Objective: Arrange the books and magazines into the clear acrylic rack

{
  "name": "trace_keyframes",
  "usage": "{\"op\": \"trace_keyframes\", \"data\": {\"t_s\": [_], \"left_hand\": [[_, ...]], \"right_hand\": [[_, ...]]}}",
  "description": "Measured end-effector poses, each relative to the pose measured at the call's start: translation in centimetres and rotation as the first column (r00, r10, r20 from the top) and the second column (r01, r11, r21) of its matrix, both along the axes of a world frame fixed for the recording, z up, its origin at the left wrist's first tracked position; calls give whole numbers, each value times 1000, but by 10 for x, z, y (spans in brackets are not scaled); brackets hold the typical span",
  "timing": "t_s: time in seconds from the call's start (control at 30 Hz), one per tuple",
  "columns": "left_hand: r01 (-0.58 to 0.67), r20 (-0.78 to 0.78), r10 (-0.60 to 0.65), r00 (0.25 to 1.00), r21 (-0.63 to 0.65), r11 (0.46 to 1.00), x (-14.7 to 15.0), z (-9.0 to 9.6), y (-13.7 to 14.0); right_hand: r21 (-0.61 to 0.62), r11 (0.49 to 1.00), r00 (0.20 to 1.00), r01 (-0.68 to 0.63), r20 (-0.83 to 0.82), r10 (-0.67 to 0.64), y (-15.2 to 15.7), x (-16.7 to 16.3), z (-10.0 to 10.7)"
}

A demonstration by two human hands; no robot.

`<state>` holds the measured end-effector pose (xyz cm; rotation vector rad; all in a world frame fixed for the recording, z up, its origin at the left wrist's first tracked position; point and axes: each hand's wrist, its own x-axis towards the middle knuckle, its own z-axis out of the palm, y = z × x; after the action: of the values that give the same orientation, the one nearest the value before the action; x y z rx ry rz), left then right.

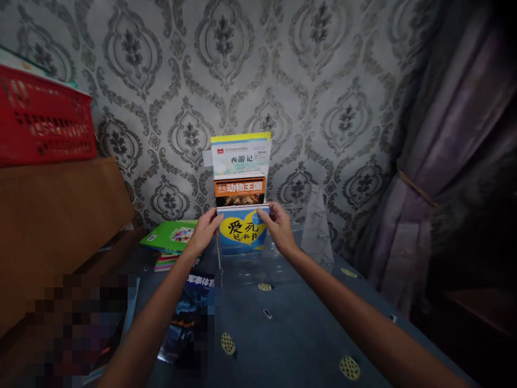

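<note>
A blue book with a yellow heart (243,231) stands upright at the front of a clear tiered rack (317,229). My left hand (205,229) pinches its upper left edge, and my right hand (278,226) grips the upper right corner, thumbs on the cover. Behind it rises an orange-and-black book (240,191), and farther back stands a taller pale book with a yellow top (241,153). The fingers behind the blue cover are mostly hidden. Whether the book's lower edge rests on the rack, I cannot tell.
Left of the rack lies a stack with a green book (165,237) on top. A dark blue magazine (188,312) lies nearer, partly behind my left forearm. A red basket (44,116) sits on a wooden headboard (60,231); a tied curtain (440,134) hangs at right.
</note>
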<state>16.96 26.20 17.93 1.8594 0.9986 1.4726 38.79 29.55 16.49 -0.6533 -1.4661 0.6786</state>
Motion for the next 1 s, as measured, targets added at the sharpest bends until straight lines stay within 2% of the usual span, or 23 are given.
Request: {"op": "trace_keyframes", "data": {"t_s": [0.2,0.33,0.53,0.7,0.83,1.0], "left_hand": [[-14,-85,17,996,38,999,-10,-5,-7],[-83,-23,84,996,40,996,-20,-17,-13],[-133,66,136,989,-42,990,-34,-39,-19],[-153,97,160,982,-76,985,-34,-63,-21],[-150,120,164,979,-125,981,-32,-79,-21],[-177,86,186,979,-110,978,-33,-82,-24]], "right_hand": [[-3,1000,999,-30,-15,30,-3,-1,-12],[-1,1000,1000,28,-2,-28,-3,1,-25],[-7,997,997,76,11,-76,-3,8,-38],[-4,983,982,185,26,-184,-13,13,-53],[-56,960,961,275,27,-274,-21,18,-71],[-75,952,954,297,67,-293,-26,20,-77]]}}
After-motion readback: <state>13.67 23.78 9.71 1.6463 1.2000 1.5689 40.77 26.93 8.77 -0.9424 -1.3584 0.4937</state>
